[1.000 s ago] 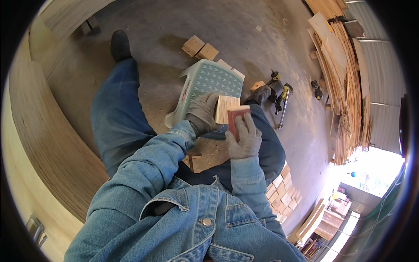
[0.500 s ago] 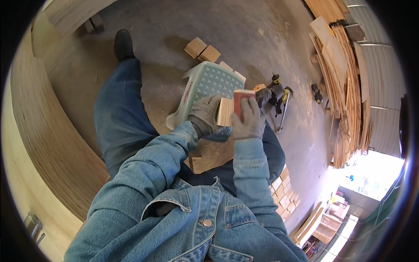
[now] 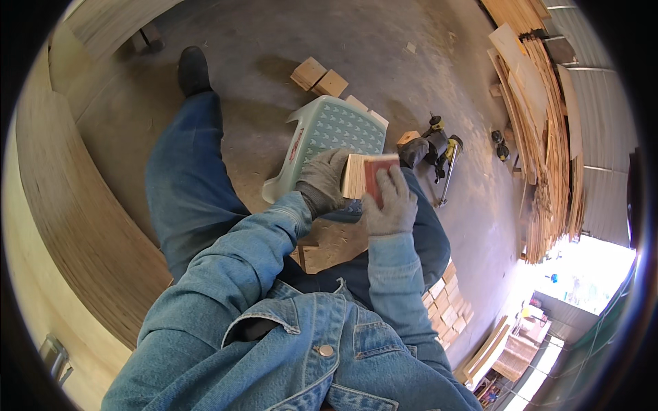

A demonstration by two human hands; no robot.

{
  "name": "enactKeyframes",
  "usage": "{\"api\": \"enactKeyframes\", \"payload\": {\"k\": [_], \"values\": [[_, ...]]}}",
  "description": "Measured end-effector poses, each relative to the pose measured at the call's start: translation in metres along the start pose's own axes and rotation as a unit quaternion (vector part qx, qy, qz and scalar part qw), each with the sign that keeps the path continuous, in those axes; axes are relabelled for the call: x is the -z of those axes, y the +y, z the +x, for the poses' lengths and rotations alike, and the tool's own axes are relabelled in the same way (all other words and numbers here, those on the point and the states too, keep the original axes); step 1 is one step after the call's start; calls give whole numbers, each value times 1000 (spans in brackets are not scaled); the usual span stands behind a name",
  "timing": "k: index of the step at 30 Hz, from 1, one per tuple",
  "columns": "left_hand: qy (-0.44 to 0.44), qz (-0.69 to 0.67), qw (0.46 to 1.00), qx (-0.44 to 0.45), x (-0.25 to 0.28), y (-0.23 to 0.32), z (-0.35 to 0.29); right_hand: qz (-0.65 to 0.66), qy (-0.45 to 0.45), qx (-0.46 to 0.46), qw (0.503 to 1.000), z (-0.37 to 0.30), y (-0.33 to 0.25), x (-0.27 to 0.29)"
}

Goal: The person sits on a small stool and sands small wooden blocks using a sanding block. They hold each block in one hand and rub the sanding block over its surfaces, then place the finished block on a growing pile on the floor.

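Left hand (image 3: 322, 179): I see its gloved fingers wrapped round a pale wooden block (image 3: 354, 176) at centre frame | right hand (image 3: 391, 205): fingers pressing a reddish sanding block (image 3: 375, 175) against the block's 3 o'clock face | plastic stool (image 3: 329, 130) at 12 o'clock behind | power tool (image 3: 439, 147) at 2 o'clock on the floor.

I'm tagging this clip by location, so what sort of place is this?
Most likely a woodworking shop: stacked plywood sheets lean along the wall, cut wooden blocks lie piled on the concrete floor, and power tools sit beside them.
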State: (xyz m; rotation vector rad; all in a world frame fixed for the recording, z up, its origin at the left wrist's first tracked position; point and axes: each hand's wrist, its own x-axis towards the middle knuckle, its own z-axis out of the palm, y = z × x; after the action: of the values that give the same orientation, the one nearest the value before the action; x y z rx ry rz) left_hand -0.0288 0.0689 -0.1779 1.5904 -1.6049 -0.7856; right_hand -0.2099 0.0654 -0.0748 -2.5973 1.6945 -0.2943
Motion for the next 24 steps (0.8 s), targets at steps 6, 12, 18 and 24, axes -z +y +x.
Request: {"api": "enactKeyframes", "payload": {"k": [6, 12, 18, 24], "values": [[-22, -22, 999, -6, 6, 7, 3, -22, -52, -98, 994, 87, 10, -14], [2, -25, 999, -24, 6, 6, 0, 2, -22, -67, 998, 48, 13, -12], [-6, -24, 999, -23, -4, -5, 5, 10, -25, -19, 999, -50, -12, 12], [7, 7, 1000, -26, -16, -11, 3, 24, -3, 10, 1000, -60, -10, 17]]}}
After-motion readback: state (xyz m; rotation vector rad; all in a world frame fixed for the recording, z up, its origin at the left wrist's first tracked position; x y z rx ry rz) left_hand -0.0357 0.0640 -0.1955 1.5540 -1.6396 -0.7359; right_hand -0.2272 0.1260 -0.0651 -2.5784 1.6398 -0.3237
